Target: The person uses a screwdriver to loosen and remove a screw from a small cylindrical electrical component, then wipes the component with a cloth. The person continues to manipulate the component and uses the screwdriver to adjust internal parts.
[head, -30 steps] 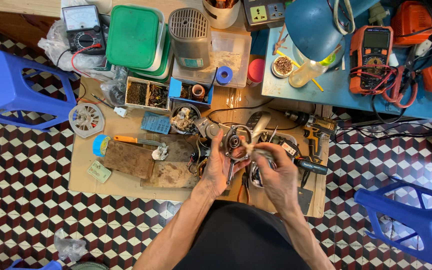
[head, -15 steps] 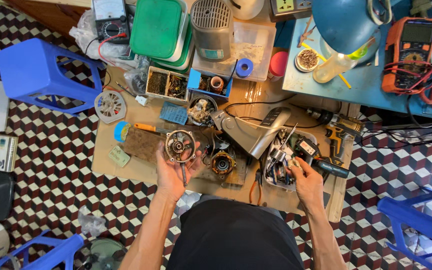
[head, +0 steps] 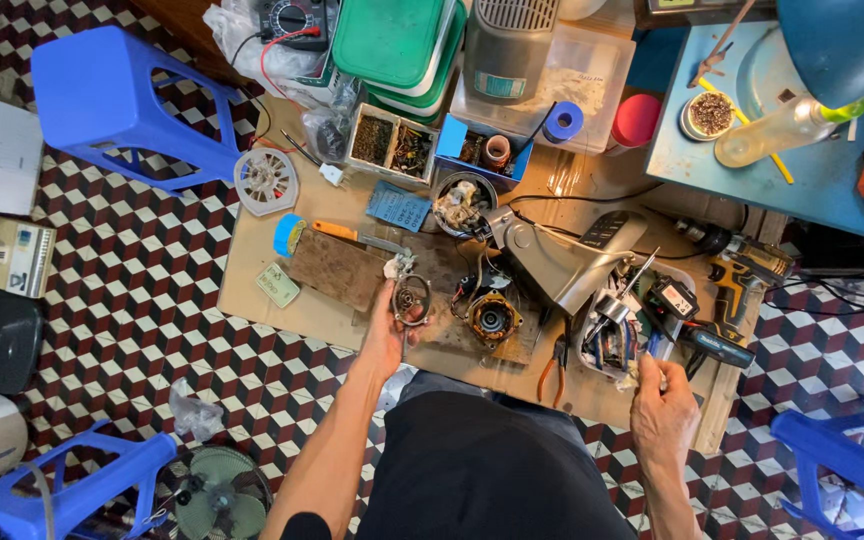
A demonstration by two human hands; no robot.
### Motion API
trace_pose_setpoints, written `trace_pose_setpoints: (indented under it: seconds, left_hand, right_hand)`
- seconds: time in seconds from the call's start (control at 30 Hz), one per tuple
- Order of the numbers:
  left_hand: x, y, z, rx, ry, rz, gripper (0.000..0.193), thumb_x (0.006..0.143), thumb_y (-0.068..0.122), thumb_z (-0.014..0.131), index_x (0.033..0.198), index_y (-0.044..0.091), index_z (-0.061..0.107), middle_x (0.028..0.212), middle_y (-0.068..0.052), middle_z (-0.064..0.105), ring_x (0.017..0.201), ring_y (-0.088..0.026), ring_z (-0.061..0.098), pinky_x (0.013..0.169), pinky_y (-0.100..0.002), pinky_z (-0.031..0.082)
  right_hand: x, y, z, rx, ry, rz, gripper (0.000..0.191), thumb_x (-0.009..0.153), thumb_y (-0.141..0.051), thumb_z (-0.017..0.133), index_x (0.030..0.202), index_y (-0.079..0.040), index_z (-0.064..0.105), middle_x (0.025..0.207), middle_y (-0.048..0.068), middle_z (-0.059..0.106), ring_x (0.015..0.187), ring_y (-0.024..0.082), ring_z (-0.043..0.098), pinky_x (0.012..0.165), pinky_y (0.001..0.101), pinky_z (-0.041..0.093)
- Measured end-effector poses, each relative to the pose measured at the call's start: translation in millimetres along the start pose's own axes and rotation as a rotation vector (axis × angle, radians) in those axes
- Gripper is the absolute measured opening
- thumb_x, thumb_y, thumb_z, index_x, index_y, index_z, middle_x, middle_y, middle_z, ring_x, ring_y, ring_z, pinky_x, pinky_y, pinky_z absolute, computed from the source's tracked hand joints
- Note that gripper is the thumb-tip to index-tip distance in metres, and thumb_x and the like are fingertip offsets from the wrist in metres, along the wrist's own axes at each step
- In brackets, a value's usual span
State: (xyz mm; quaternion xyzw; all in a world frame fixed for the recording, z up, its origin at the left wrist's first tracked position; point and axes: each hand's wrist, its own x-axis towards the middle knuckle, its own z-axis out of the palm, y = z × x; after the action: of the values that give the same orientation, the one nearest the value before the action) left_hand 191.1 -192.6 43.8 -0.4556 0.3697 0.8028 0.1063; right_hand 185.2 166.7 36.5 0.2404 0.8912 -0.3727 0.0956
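Note:
My left hand [head: 384, 338] grips a round metal motor end piece [head: 412, 300] and holds it over a worn wooden board [head: 337, 270] on the low workbench. Just right of it lies a motor stator with copper windings [head: 492, 318]. My right hand [head: 662, 408] is closed around a small blue-handled tool [head: 652, 352] at the near right edge. It is next to a white tray of small tools [head: 607, 335]. A grey fan housing [head: 572, 255] lies between the two hands, farther back.
A cordless drill [head: 742, 265] and orange-handled pliers [head: 552, 375] lie on the bench. Parts boxes [head: 392, 145], green lidded boxes [head: 392, 40] and tape rolls [head: 562, 122] stand at the back. Blue stools [head: 122, 100] flank the bench, and a small fan [head: 217, 495] sits on the floor.
Both hands held the round motor piece a second ago. My right hand let go and went right to the tool tray, while my left hand carried the piece left over the board.

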Motion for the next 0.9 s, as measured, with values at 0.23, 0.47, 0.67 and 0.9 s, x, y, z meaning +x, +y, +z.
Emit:
trace_pose_setpoints:
  seconds: [0.23,0.47,0.67,0.9]
  left_hand:
    - [28.5,13.5,24.7,-0.088,-0.125,-0.164,0.077,0.083,0.079,0.054,0.118,0.012,0.068,0.091,-0.009,0.075,0.077,-0.026,0.076,0.044,-0.025,0.044]
    - [39.8,5.8,30.7,0.209,-0.043,-0.194,0.083,0.091,0.077,0.047,0.116,0.001,0.066,0.094,-0.014,0.074,0.079,-0.026,0.073,0.063,-0.035,0.061]
    - [36.4,10.9,-5.8,0.495,-0.034,-0.081,0.087,0.094,0.075,0.043,0.135,-0.001,0.059,0.131,-0.019,0.063,0.123,-0.03,0.058,0.11,-0.044,0.045]
    - [-11.5,12.5,5.7,0.607,-0.121,0.422,0.098,0.094,0.075,0.033,0.157,0.001,0.038,0.162,-0.021,0.04,0.149,-0.031,0.041,0.122,-0.041,0.03]
  right_hand:
    - [-42.3,10.7,-8.0,0.047,0.026,0.191,0.038,0.106,-0.036,0.06,0.118,-0.002,0.072,0.072,0.007,0.066,0.063,0.012,0.058,0.056,0.0294,0.044]
    - [-58.8,29.2,-12.7,0.558,0.033,0.187,0.033,0.1,-0.017,0.064,0.125,0.005,0.068,0.095,0.01,0.072,0.078,0.015,0.067,0.073,0.0275,0.055]
    - [-60.6,21.8,-3.4,1.181,-0.029,0.234,0.041,0.099,-0.014,0.059,0.129,0.015,0.057,0.121,0.017,0.069,0.107,0.022,0.07,0.095,0.033,0.056]
    - [-77.2,-2.5,6.9,1.132,0.075,0.115,0.038,0.1,-0.007,0.064,0.132,0.014,0.061,0.117,0.018,0.072,0.101,0.025,0.071,0.093,0.0316,0.06]
